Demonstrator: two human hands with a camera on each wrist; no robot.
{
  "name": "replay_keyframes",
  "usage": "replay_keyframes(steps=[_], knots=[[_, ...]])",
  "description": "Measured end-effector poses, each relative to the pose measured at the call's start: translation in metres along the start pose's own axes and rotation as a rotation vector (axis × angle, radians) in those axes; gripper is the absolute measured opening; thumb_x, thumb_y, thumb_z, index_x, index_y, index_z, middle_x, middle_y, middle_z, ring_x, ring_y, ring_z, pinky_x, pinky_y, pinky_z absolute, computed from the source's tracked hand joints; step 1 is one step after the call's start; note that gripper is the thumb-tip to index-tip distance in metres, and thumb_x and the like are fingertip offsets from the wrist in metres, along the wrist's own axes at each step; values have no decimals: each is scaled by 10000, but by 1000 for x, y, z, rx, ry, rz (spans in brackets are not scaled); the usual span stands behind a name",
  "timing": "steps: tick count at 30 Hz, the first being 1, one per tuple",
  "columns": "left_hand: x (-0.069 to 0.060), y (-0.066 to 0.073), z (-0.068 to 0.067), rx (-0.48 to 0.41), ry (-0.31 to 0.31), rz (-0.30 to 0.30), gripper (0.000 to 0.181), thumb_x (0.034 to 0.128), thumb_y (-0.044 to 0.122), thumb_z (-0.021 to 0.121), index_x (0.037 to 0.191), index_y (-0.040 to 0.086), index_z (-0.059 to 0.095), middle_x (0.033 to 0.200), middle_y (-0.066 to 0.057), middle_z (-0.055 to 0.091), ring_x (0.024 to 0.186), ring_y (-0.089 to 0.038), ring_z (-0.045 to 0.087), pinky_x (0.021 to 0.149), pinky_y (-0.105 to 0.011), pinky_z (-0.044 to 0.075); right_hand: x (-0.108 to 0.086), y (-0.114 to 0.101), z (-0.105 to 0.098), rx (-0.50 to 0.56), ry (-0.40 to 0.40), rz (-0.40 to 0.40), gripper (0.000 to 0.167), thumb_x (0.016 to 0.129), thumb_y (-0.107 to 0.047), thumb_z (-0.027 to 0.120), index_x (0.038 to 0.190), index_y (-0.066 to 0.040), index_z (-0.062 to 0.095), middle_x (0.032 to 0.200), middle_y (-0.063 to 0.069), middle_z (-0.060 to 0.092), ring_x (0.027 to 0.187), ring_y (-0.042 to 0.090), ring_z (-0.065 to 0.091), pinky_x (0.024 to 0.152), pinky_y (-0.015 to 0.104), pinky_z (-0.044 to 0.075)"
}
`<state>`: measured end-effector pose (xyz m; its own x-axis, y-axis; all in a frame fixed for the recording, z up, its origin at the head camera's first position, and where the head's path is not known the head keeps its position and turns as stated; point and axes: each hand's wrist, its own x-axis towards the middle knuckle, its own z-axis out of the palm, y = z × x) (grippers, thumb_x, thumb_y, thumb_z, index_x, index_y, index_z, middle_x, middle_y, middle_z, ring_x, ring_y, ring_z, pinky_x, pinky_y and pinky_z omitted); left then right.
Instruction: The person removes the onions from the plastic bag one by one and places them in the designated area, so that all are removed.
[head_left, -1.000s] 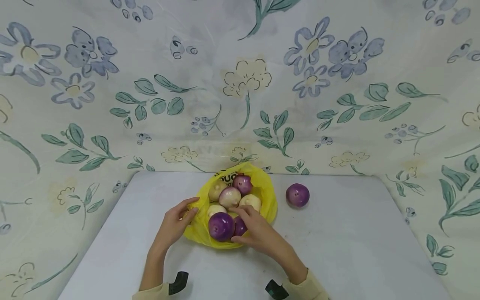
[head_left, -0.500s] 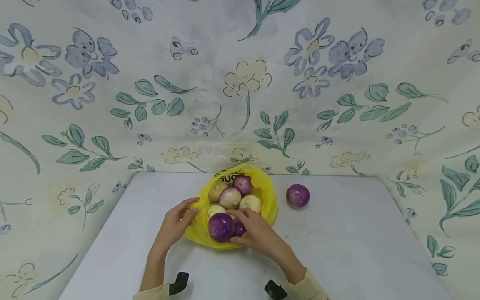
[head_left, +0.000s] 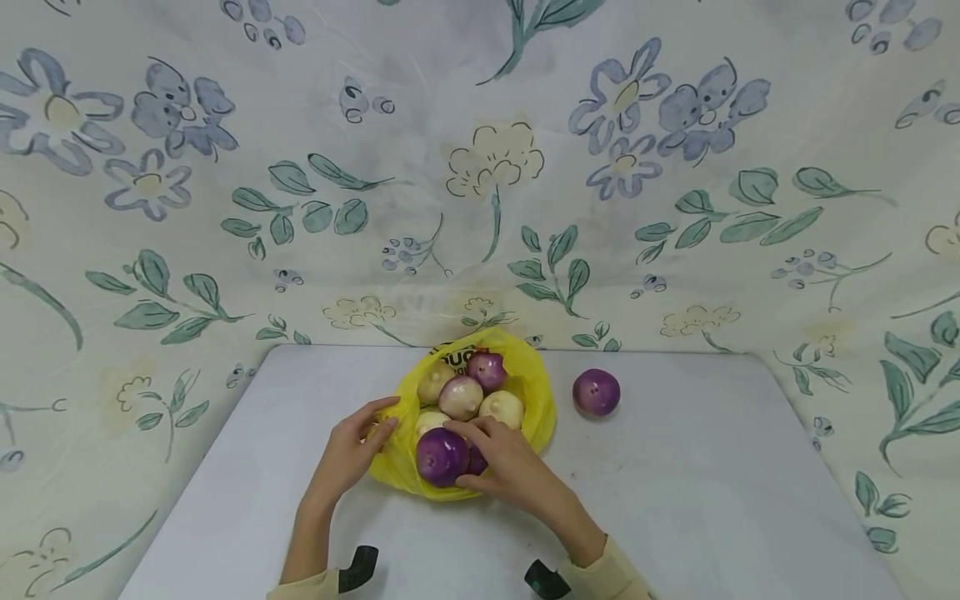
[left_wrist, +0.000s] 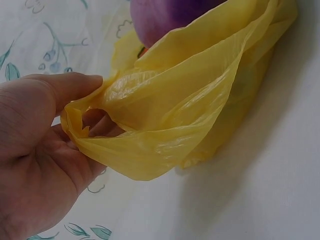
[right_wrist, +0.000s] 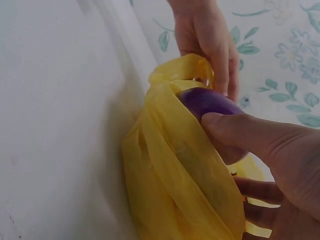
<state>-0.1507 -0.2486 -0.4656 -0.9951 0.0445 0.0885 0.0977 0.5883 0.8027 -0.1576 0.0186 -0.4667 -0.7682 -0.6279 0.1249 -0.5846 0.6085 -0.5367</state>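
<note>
A yellow plastic bag [head_left: 536, 396] lies with its mouth wide, holding several round onion-like vegetables. Some are pale, like the pale onion [head_left: 461, 397] in the middle; others are glossy purple. My left hand [head_left: 348, 450] pinches the bag's left rim, the plastic caught between thumb and fingers in the left wrist view. At the bag's front, my right hand [head_left: 513, 462] holds the front purple onion [head_left: 441, 457], its thumb on the near side and fingertips over the far side. The right wrist view shows that thumb against the purple skin [right_wrist: 205, 101]. Another purple one is partly hidden behind the right hand.
One more purple onion [head_left: 596, 392] lies on the white table [head_left: 675, 483], right of the bag. Behind the table hangs a floral cloth [head_left: 420, 200]. Dark camera mounts [head_left: 358, 569] stick out from both sleeves.
My right hand has shifted slightly left, from the half-hidden purple onion to the front one. The left hand stays at the bag's rim.
</note>
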Motion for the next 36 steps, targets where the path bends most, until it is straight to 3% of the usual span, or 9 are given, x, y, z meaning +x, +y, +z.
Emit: replay_keyframes(steps=[16, 29, 36], knots=[[-1, 1, 1, 18, 8, 0, 376, 993, 274, 581, 1333, 115, 585, 1282, -156, 634, 843, -192, 610, 668, -198, 521, 5, -7, 3, -61, -19, -35, 719, 836, -372, 773, 1453, -385, 404, 1332, 3, 559, 1211, 177, 538, 1044, 445, 440], [-1, 1, 0, 9, 5, -3, 376, 995, 268, 577, 1335, 107, 582, 1256, -160, 641, 838, -175, 616, 661, -203, 524, 7, -9, 4, 3, -30, -24, 753, 824, -324, 796, 1458, -298, 392, 1359, 28, 544, 1245, 182, 536, 1065, 387, 459], [-2, 2, 1, 3, 4, -17, 362, 988, 249, 591, 1326, 121, 592, 1206, -138, 662, 811, -169, 614, 659, -207, 524, 6, -9, 6, 9, -32, -66, 723, 847, -307, 774, 1467, -342, 403, 1367, 38, 540, 1247, 189, 529, 1044, 381, 478]])
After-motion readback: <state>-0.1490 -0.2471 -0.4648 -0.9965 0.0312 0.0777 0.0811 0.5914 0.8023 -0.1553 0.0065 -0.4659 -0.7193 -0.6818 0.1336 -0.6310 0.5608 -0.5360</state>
